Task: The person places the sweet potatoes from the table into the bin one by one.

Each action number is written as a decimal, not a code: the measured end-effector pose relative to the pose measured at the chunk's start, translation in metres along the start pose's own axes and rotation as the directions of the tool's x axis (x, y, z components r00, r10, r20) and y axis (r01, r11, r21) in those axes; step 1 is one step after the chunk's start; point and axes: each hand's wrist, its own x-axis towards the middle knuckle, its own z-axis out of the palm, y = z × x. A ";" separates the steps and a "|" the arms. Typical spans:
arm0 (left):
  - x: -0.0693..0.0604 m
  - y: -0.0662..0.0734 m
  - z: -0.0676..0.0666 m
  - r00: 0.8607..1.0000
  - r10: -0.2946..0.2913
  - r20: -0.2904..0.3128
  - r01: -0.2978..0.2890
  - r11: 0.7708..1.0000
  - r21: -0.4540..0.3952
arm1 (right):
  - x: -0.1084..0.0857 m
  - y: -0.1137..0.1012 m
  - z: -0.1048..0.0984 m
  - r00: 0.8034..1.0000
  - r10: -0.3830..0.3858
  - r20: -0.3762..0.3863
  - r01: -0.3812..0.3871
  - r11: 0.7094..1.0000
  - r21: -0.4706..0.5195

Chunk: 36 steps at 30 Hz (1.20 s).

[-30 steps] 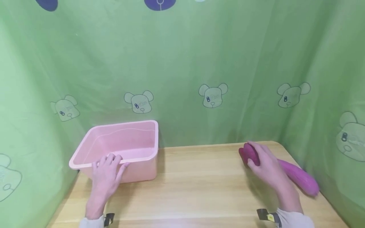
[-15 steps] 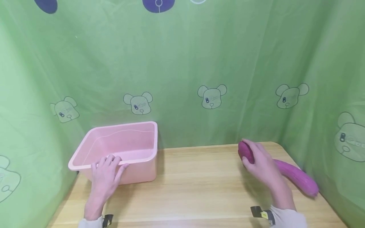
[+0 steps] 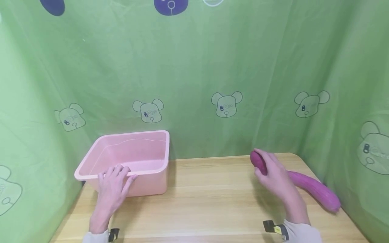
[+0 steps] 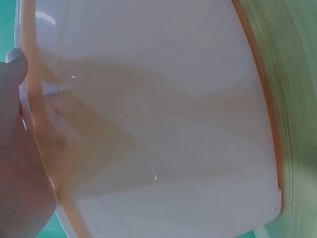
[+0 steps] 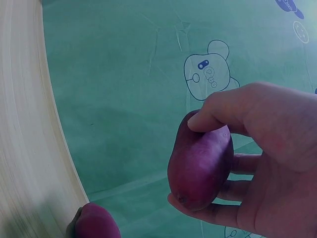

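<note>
My left hand (image 3: 112,187) grips the near rim of a pink plastic bin (image 3: 146,184), with fingers curled over the edge and thumb on the outer side. In the left wrist view, the bin's wall (image 4: 163,124) fills most of the picture. My right hand (image 3: 275,177) holds a purple-red mango (image 5: 200,163) between thumb and fingers, raised above the table. Beside that hand a long purple eggplant (image 3: 317,190) lies on the right of the table, its far end hidden behind the hand. Low in the right wrist view shows a rounded purple end (image 5: 96,223), which I cannot identify for sure.
The pink bin stands at the left of a light wooden table (image 3: 209,202). Green curtains (image 3: 194,67) printed with bear heads hang behind the table and on both sides. A strap with a small dark block (image 3: 268,226) sits on the right wrist.
The right hand has moved slightly left with the mango, away from the eggplant. The left hand stays on the bin's rim, and the view has shifted a little.
</note>
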 end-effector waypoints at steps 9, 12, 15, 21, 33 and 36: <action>-0.001 0.000 0.001 1.000 -0.015 0.016 0.015 1.000 0.006 | -0.002 0.002 0.001 1.000 -0.007 -0.022 0.007 1.000 0.006; -0.001 0.000 0.001 1.000 -0.017 0.021 0.017 1.000 0.012 | -0.003 0.003 0.002 0.999 -0.013 -0.034 0.013 1.000 0.012; -0.001 0.000 0.000 1.000 -0.018 0.022 0.018 1.000 0.013 | -0.003 0.002 0.002 0.999 -0.011 -0.042 0.012 1.000 0.016; -0.002 0.000 0.001 0.999 -0.024 0.026 0.023 1.000 0.009 | -0.002 -0.002 0.001 0.998 -0.015 -0.062 0.016 1.000 0.025; -0.002 0.001 -0.001 1.000 -0.012 0.015 0.012 1.000 0.006 | -0.001 -0.009 0.006 0.995 -0.012 -0.098 0.017 0.999 0.048; -0.002 0.000 -0.001 1.000 -0.010 0.011 0.010 1.000 0.002 | 0.000 -0.011 0.008 0.994 -0.017 -0.106 0.023 0.998 0.053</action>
